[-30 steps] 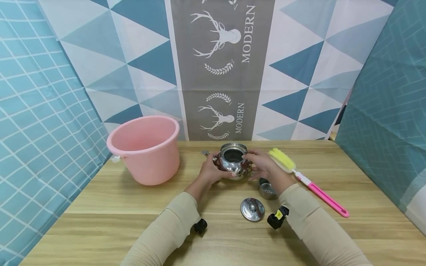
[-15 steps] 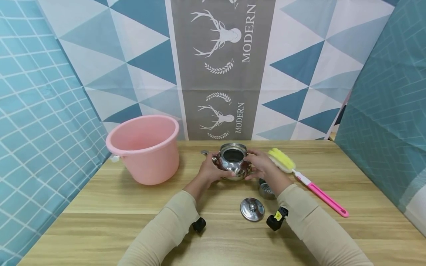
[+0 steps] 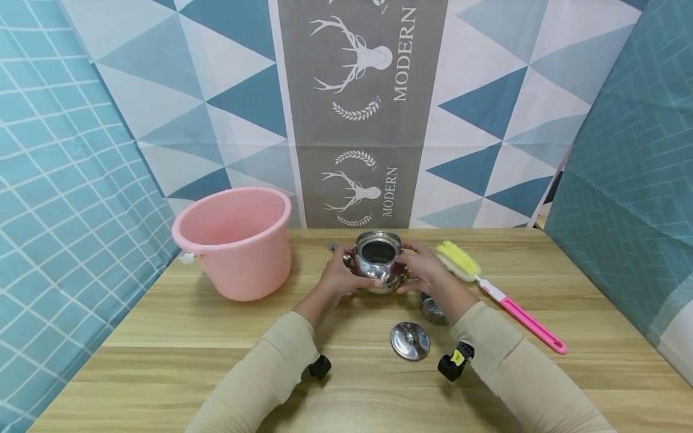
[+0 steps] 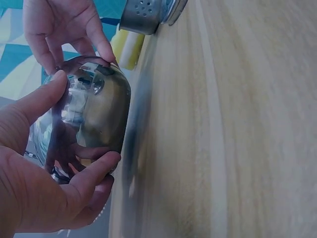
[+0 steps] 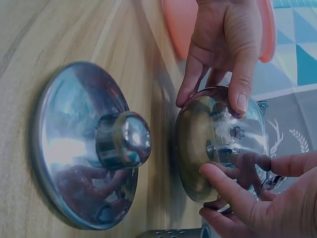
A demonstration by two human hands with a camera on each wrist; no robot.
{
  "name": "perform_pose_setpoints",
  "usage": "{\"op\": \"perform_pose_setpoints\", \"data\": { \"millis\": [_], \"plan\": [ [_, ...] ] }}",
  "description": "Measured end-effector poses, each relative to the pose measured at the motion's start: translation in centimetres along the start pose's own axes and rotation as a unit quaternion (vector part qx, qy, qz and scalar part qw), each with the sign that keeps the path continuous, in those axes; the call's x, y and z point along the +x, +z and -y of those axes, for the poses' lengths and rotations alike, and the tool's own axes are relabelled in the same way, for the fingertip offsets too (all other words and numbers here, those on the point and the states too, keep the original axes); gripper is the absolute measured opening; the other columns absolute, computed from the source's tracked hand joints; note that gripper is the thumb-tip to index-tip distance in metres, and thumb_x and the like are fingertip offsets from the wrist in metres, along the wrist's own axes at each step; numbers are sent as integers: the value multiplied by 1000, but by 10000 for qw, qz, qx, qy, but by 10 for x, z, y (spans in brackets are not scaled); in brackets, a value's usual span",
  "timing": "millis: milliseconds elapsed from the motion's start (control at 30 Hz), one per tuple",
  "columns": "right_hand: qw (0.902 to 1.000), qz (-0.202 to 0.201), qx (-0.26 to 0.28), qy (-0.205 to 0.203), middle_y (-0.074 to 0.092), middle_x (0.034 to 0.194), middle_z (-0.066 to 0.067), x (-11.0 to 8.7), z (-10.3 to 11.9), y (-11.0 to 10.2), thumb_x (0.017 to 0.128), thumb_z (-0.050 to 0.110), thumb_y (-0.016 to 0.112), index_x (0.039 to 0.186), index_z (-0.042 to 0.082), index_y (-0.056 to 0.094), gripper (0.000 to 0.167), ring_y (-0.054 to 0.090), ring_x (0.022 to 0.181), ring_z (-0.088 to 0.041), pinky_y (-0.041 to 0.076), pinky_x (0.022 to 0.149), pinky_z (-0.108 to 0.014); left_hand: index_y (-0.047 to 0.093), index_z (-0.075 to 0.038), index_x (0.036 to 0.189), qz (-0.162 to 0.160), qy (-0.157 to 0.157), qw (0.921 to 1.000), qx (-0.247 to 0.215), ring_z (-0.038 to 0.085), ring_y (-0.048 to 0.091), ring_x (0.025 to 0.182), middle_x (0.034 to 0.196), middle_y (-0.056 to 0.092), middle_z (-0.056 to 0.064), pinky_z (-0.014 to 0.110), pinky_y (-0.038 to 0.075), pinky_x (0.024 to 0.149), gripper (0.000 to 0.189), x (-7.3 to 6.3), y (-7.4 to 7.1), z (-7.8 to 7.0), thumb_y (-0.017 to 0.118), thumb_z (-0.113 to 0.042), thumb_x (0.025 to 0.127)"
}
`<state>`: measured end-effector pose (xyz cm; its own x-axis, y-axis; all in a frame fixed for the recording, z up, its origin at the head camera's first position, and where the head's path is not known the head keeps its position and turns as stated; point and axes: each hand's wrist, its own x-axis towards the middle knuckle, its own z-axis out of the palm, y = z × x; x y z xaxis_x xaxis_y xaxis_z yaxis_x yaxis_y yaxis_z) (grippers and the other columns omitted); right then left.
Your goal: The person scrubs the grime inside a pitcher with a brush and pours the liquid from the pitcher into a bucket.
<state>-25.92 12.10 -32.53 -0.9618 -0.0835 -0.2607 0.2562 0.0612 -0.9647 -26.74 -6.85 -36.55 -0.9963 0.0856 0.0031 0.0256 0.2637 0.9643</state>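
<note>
A shiny round metal teapot (image 3: 391,281), its mouth uncovered, is held between both hands at the middle of the table. My left hand (image 3: 340,278) grips its left side, thumb along the front of the belly. From the right, my right hand (image 3: 428,268) holds the other side with thumb and fingers spread over the wall near the rim. In the left wrist view the pot's base (image 4: 121,116) is close over the wood, with a dark shadow beside it. Nearer the person lies the knobbed metal lid (image 5: 74,158). The perforated strainer basket (image 3: 433,309) stands partly hidden by the right forearm.
A pink bucket (image 3: 246,267) stands at the back left. On the right lies a brush with yellow bristles (image 3: 460,260) and a pink handle (image 3: 533,325). A patterned cloth wall (image 3: 363,132) closes off the table's back edge.
The right fingers, spread at first, have closed in on the pot's side. The teapot has shifted very slightly up in the head view. Lid, brush and bucket stay put.
</note>
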Motion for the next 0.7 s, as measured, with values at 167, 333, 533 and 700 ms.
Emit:
{"op": "perform_pose_setpoints", "data": {
  "millis": [167, 333, 533, 700],
  "plan": [
    [10000, -40, -73, -44, 42, 135, -29, -4, 2, 1, 98, 8, 49, 153, 10, 27, 59, 50, 112, -46, 58, 68, -47, 42, -13, 137, -135, 63, 9998, 97, 30, 49, 120, 135, 50, 14, 39, 46, 95, 100, -3, -3, -4, 97, -11, 54],
    [9999, -36, -43, -109, 44, 130, -25, -7, 5, 3, 98, 8, 49, 152, 11, 28, 58, 51, 104, -38, 58, 64, -44, 42, -12, 139, -206, 197, 9995, 95, 31, 50, 118, 129, 53, 16, 43, 40, 102, 101, -6, -4, -11, 96, -8, 53],
    [9999, 48, -30, -128, 41, 134, -25, -11, 10, 4, 99, 9, 50, 152, 13, 29, 57, 50, 108, -38, 58, 64, -43, 41, -11, 140, -251, 312, 9991, 130, 31, 52, 115, 125, 54, 17, 43, 41, 102, 104, -11, -8, -15, 96, -8, 52],
    [9995, 130, -204, -203, 41, 136, -27, -17, 18, 5, 100, 10, 49, 153, 13, 26, 58, 50, 116, -43, 57, 72, -48, 40, -12, 140, -240, 346, 9989, 214, 32, 51, 118, 129, 53, 18, 44, 39, 104, 104, -15, -13, -21, 97, -11, 52]
  ]
}}
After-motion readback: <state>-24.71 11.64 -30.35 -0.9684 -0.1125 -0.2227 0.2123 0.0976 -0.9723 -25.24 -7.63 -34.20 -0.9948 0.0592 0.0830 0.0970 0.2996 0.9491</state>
